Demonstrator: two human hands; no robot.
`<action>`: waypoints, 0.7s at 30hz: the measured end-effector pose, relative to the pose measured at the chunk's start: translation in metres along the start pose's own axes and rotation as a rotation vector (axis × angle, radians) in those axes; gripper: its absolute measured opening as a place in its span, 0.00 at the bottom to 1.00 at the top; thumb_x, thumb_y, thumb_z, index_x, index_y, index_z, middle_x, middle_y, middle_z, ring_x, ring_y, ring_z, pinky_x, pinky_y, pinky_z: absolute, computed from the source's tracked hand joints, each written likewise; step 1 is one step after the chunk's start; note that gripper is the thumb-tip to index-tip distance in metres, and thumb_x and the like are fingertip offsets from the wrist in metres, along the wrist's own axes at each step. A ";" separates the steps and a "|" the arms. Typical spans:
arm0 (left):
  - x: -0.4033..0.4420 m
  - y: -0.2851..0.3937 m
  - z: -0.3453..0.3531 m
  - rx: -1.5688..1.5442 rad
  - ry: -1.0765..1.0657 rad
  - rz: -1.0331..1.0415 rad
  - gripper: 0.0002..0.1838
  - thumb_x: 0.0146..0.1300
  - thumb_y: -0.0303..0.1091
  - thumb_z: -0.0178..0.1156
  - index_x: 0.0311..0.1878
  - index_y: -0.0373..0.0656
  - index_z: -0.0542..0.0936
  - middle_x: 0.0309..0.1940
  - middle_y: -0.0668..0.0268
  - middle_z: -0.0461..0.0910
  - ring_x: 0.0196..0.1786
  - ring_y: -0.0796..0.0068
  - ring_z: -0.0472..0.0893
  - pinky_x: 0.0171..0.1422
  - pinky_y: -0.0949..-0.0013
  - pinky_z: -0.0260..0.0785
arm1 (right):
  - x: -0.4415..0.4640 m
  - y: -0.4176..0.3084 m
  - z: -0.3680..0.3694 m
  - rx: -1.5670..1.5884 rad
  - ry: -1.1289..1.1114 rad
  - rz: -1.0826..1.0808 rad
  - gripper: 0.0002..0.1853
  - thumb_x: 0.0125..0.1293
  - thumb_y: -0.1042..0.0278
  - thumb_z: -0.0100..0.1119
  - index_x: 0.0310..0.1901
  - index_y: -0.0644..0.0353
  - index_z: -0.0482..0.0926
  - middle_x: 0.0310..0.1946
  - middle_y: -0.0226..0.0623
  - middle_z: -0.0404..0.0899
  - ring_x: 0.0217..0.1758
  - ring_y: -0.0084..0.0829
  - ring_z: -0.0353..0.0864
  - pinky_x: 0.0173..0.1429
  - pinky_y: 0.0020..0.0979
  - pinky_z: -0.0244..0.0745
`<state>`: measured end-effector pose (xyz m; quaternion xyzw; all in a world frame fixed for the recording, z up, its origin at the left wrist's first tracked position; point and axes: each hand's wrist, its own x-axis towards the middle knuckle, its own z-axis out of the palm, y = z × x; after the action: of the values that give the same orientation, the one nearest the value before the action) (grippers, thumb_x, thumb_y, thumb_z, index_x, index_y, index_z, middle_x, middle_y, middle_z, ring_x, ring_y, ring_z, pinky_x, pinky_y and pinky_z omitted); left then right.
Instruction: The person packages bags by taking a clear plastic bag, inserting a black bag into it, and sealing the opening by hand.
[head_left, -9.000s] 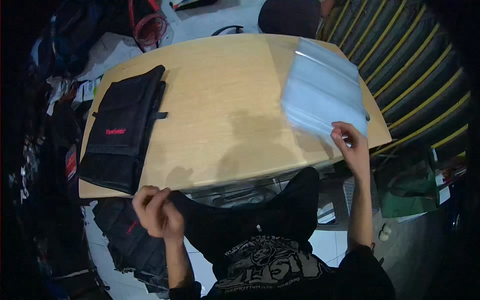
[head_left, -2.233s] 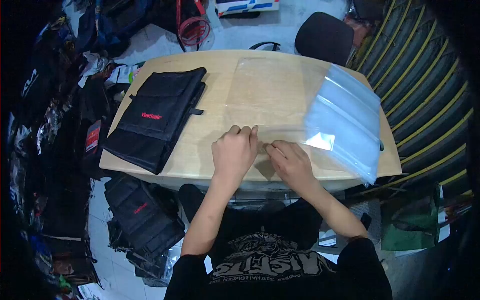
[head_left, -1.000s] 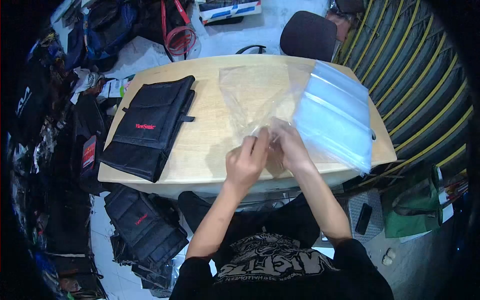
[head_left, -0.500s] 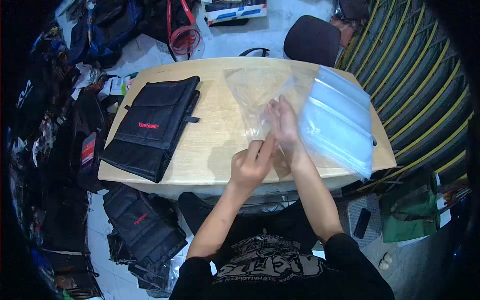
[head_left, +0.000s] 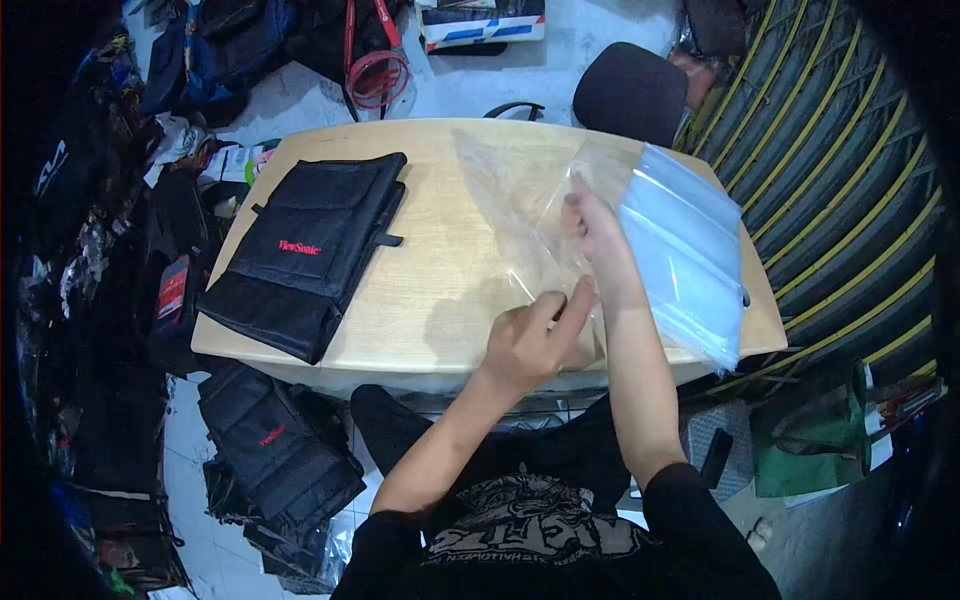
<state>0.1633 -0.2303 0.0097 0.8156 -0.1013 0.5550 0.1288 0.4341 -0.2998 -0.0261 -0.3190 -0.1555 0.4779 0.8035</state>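
A clear plastic bag (head_left: pixel 500 205) lies loosely spread and wrinkled on the table. My left hand (head_left: pixel 530 340) is at its near end, thumb and fingers closed on the film. Farther along the bag, my right hand (head_left: pixel 597 232) has its fingers curled in on the plastic; whether it is inside or on top of the bag I cannot tell. Right beside that hand lies a stack of clear, bluish plastic bags (head_left: pixel 685 250). To the left, a black fabric bag (head_left: pixel 315 215) with red ViewSonic lettering rests flat, apart from both hands.
The wooden table (head_left: pixel 430 290) has a curved far edge. Several more black bags (head_left: pixel 270 435) are piled on the floor at the left. A dark chair (head_left: pixel 630 90) stands behind the table, black-and-yellow coils (head_left: pixel 830 170) at the right. A green bag (head_left: pixel 810 440) sits at lower right.
My right hand has moved away from me and slightly right over the bag, its fingers now more curled. My left hand has shifted right, near the bag's close end.
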 end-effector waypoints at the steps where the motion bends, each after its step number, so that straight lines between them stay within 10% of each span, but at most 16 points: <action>1: -0.001 0.000 0.003 -0.052 -0.003 0.022 0.18 0.50 0.24 0.67 0.48 0.37 0.83 0.26 0.68 0.70 0.18 0.80 0.72 0.19 0.75 0.67 | 0.006 0.010 0.002 0.188 -0.008 -0.060 0.19 0.70 0.53 0.54 0.45 0.64 0.76 0.27 0.39 0.76 0.29 0.34 0.76 0.37 0.31 0.75; 7: 0.003 0.020 0.013 -0.137 -0.034 0.060 0.18 0.49 0.29 0.64 0.46 0.42 0.83 0.26 0.71 0.72 0.22 0.78 0.75 0.25 0.74 0.70 | 0.010 0.061 0.036 0.205 0.396 -0.712 0.29 0.69 0.64 0.58 0.68 0.45 0.59 0.49 0.41 0.67 0.43 0.30 0.75 0.45 0.26 0.77; 13: -0.003 0.035 0.000 -0.127 -0.036 0.049 0.17 0.47 0.28 0.64 0.44 0.39 0.83 0.26 0.69 0.72 0.23 0.76 0.74 0.25 0.75 0.68 | 0.005 0.051 0.056 -0.059 0.753 -0.479 0.37 0.62 0.44 0.65 0.61 0.60 0.59 0.50 0.38 0.65 0.46 0.32 0.70 0.54 0.40 0.74; 16: -0.007 0.036 -0.001 -0.078 0.006 0.003 0.18 0.47 0.27 0.65 0.45 0.40 0.83 0.26 0.69 0.71 0.25 0.75 0.75 0.26 0.73 0.67 | 0.012 0.032 0.050 0.463 0.547 -0.490 0.33 0.63 0.39 0.61 0.56 0.60 0.64 0.52 0.37 0.63 0.51 0.34 0.69 0.55 0.43 0.73; 17: -0.012 0.034 0.000 -0.118 -0.055 -0.026 0.18 0.47 0.26 0.65 0.46 0.41 0.84 0.27 0.68 0.71 0.29 0.72 0.76 0.30 0.70 0.67 | 0.014 0.030 0.056 0.338 0.729 -0.550 0.43 0.66 0.37 0.54 0.69 0.66 0.59 0.53 0.44 0.71 0.56 0.39 0.73 0.66 0.43 0.65; 21: -0.013 0.028 0.002 -0.097 -0.040 -0.044 0.18 0.47 0.25 0.65 0.45 0.42 0.83 0.28 0.67 0.71 0.33 0.69 0.77 0.35 0.67 0.67 | 0.006 0.026 0.025 -0.687 0.621 -0.648 0.34 0.67 0.60 0.52 0.72 0.57 0.53 0.48 0.38 0.72 0.44 0.31 0.75 0.52 0.35 0.75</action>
<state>0.1521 -0.2571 -0.0001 0.8213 -0.1127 0.5301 0.1780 0.4059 -0.2770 -0.0245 -0.6238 -0.1484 0.0126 0.7673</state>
